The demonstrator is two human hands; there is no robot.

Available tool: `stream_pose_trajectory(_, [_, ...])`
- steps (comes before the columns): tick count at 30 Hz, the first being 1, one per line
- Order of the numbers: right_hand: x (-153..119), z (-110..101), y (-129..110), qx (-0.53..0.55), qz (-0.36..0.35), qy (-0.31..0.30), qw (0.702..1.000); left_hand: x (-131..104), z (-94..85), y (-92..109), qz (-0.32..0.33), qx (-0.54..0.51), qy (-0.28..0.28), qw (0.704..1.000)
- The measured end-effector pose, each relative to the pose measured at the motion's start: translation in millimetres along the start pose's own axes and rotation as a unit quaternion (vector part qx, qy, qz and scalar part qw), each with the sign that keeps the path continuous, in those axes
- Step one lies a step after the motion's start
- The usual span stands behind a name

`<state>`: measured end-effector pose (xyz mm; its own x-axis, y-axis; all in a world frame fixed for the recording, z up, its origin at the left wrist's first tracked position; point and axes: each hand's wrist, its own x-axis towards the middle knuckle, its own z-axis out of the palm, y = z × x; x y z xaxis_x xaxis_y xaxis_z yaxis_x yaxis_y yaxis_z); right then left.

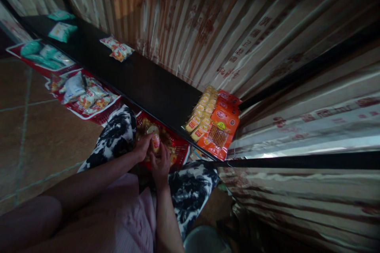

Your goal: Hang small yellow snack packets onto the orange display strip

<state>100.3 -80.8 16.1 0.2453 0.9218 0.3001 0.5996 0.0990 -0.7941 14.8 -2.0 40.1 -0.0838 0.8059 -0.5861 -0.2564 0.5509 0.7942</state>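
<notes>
Between my hands is a small yellow snack packet [155, 142] with a red and white label, held over a red basket [184, 151] in front of my lap. My left hand [143, 148] grips its left side with closed fingers. The curled fingers of my right hand [161, 163] close on its lower end. More yellowish packets lie in the basket, dim and partly hidden by my hands. Nearby on the black shelf [160, 91], rows of similar yellow packets [202, 114] stand beside orange snack bags [221, 126].
Another red basket [101, 118] holds several chip bags [89, 99]. Green bags [44, 55] fill a basket farther left. One chip bag [117, 48] and green bags [62, 31] lie on the shelf. A patterned curtain [184, 19] hangs behind; dark poles cross the right side.
</notes>
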Motion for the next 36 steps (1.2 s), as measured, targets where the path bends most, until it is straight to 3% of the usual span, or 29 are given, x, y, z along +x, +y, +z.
stream_pose_trajectory(9, [-1.6, -1.0, -3.5, -0.006, 0.021, 0.018, 1.0, -10.5, -0.2, 4.6, -0.027, -0.001, -0.005, 1.0])
stream_pose_trajectory(15, [-0.2, -0.8, -1.1, -0.001, 0.011, 0.036, 0.999, -11.5, -1.7, 3.8, 0.023, 0.012, -0.021, 0.999])
stream_pose_trajectory(24, [-1.3, 0.0, 0.7, 0.015, 0.025, 0.032, 0.999, -10.2, -4.9, 0.6, 0.041, 0.007, -0.019, 0.999])
stream_pose_trajectory(36, [-4.1, -3.4, 5.7, 0.1, 0.098, 0.014, 0.99, -14.6, -2.7, -3.6, 0.079, 0.048, -0.044, 0.995])
